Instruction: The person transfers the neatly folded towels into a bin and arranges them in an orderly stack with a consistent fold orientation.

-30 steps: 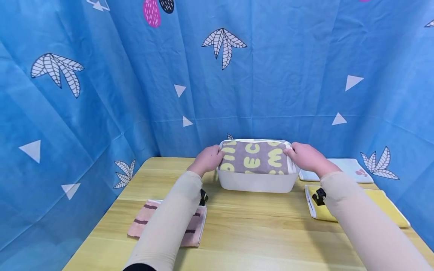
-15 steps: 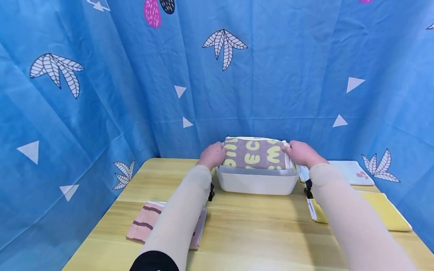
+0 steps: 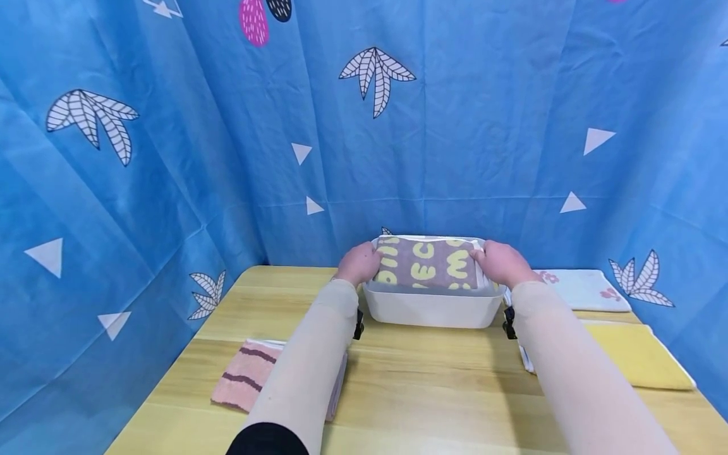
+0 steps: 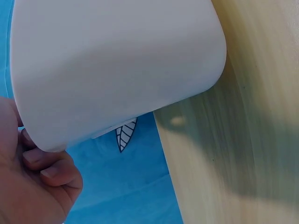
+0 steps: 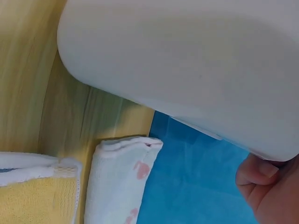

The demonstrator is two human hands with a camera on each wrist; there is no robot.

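A folded grey-brown towel (image 3: 428, 262) with yellow letters sits in a white plastic tub (image 3: 435, 308) at the far middle of the wooden table (image 3: 421, 379), close to the blue patterned curtain (image 3: 170, 158). The left hand (image 3: 357, 263) grips the towel's left end at the tub's rim, fingers curled; in the left wrist view the fingertips (image 4: 46, 165) bend in beside the tub's white wall (image 4: 117, 70). The right hand (image 3: 500, 263) grips the right end the same way — its curled fingertips (image 5: 259, 172) show just under the tub's edge (image 5: 187, 70) in the right wrist view.

3 more folded towels lie on the table. A pink towel with dark stripes (image 3: 244, 379) is at the near left, partly under the left sleeve. A yellow towel (image 3: 637, 357) lies to the right, and a white towel with pink marks (image 3: 586, 289) lies just beyond it — right of the tub.
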